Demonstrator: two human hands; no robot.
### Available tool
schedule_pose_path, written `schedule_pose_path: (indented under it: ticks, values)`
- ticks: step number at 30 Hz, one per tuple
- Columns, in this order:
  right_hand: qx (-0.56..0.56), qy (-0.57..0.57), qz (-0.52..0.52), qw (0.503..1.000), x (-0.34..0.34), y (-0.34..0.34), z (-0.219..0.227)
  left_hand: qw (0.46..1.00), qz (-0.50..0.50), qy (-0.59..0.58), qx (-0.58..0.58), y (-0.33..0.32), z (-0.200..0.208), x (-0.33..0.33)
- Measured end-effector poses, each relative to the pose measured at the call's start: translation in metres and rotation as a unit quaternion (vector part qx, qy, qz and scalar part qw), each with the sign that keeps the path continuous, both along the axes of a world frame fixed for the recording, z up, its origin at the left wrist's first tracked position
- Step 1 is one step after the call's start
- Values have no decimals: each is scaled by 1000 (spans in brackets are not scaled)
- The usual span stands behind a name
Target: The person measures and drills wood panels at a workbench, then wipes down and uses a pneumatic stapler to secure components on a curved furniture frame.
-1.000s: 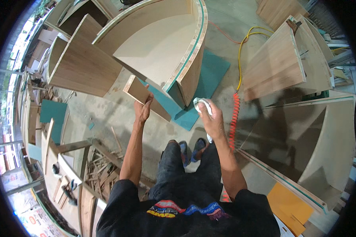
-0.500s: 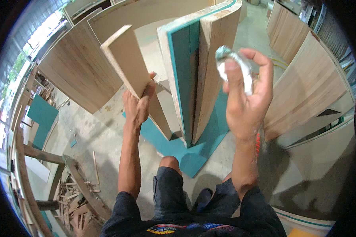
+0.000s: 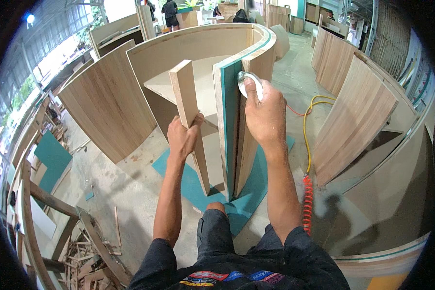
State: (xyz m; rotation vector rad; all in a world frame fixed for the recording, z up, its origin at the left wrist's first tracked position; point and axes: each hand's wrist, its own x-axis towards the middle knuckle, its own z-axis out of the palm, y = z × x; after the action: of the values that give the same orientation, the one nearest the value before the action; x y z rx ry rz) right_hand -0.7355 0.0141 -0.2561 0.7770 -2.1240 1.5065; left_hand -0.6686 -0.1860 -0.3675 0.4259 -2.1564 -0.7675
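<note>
My left hand [image 3: 182,137] is closed around a narrow upright wooden board [image 3: 182,89], whose lower end meets the teal sheet [image 3: 249,212] on the floor. To its right stands a tall curved wooden panel [image 3: 256,60] with a teal strip [image 3: 230,92] on its end face. My right hand [image 3: 267,113] pinches a white rounded object [image 3: 257,88] with a grey-green end, thumb on top. That object is at the upper part of the panel's end, beside the teal strip. Whether it touches the wood I cannot tell, and its far side is hidden.
Curved wood-faced panels stand at left [image 3: 106,101] and right [image 3: 355,111]. A yellow hose [image 3: 305,137] and a red coiled hose [image 3: 307,205] lie right of my arm. Wood scraps [image 3: 89,263] fill a curved frame [image 3: 58,191] at lower left. A person [image 3: 170,13] stands far back.
My view has tilted up, showing more of the workshop. The left board now appears more edge-on and nearer the curved panel. My right hand has brought the white object to the panel's end.
</note>
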Motion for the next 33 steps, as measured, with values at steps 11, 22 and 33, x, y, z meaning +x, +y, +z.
schedule_pose_path:
  ticks: [11, 22, 33]
  values:
    - [22, -41, -30, 998, 7, -7, 10, 997, 63, -34, -27, 5, -1, -1]
    - [35, -39, -9, 999, 20, -3, 7, 998, 63, -10, 4, -6, -15, -7]
    - [-48, 28, 16, 998, 17, -12, -40, 998, 55, 10, 9, 3, -5, -5]
